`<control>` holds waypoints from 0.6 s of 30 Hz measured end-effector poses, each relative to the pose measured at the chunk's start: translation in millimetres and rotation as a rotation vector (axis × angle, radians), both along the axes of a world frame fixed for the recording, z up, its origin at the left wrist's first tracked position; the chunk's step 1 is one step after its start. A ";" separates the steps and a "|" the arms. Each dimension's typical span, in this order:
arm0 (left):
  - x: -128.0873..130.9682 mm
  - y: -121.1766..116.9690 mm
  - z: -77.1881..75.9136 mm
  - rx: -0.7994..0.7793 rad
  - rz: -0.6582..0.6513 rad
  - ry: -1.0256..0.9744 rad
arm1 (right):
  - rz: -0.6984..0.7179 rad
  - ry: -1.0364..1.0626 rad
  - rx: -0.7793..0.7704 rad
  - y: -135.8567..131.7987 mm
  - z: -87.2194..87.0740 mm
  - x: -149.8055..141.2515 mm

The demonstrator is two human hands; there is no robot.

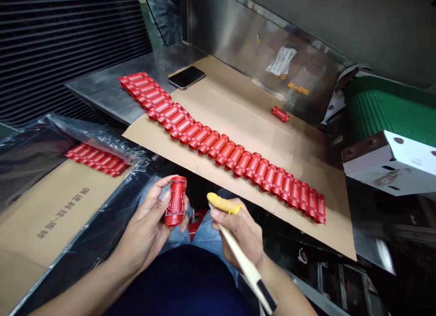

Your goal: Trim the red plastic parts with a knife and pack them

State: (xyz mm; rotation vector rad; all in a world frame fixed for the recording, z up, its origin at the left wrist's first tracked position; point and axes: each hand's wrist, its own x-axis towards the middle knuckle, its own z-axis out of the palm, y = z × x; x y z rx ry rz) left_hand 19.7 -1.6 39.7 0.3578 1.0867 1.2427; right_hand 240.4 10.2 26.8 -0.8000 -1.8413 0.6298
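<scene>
Two hands, lower centre: left hand (146,232) wrapped around one red plastic part (176,201), raised as if for viewing; right hand (236,232) gripping a pale stick (243,261).

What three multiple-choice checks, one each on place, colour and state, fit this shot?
1. Where is the loose red part? A) on the floor B) on the cardboard sheet, apart from the row C) in a hand
2. What colour is the conveyor belt? A) red B) blue C) green
3. What is the right hand doing? A) resting empty B) holding a pale-handled tool C) touching the cardboard

1 B: it lies alone on the cardboard.
2 C: the belt shows green.
3 B: fingers wrap the handle.
</scene>
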 end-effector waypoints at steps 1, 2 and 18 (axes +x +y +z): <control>-0.8 0.0 -0.3 0.011 -0.005 0.012 | -0.014 0.070 -0.052 -0.6 0.2 0.4; -1.5 0.0 -1.1 0.022 -0.005 0.029 | -0.025 0.136 -0.099 -1.3 0.8 -0.3; -12.1 -8.6 -13.6 0.162 -0.033 0.239 | 0.032 0.168 0.016 3.5 1.1 -18.9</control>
